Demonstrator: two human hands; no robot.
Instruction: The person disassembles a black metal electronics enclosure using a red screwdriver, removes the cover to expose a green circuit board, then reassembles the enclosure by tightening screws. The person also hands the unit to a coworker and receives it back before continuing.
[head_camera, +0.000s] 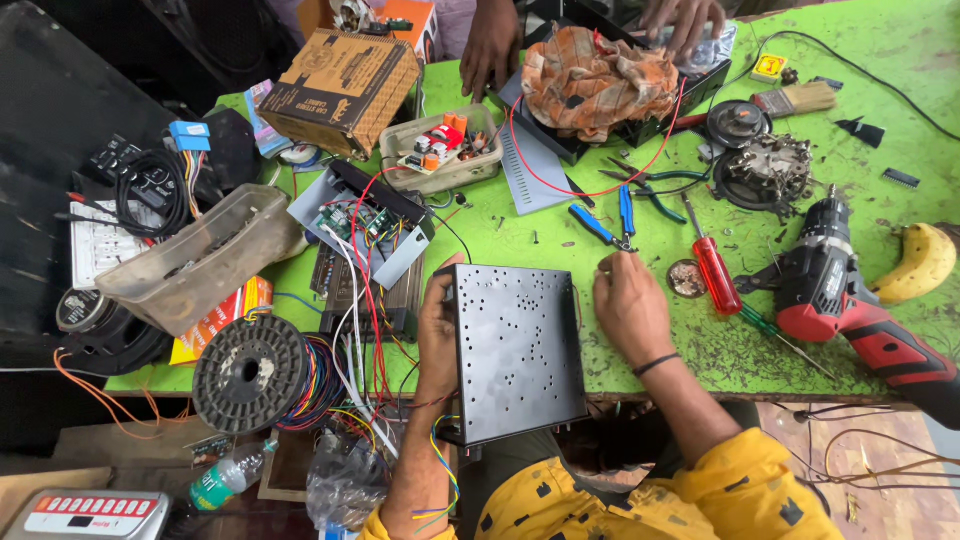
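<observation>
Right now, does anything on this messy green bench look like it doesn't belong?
Yes: a yellow banana lies at the table's right edge beside the red drill, the only food among tools and electronics parts.

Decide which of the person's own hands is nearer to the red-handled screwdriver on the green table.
Right. The right hand rests at the black perforated metal case's right edge, just left of the red-handled screwdriver. The left hand grips the case's far left edge.

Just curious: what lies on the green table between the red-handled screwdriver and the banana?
A red and black cordless drill lies between the screwdriver and banana, seen in the head view.
</observation>
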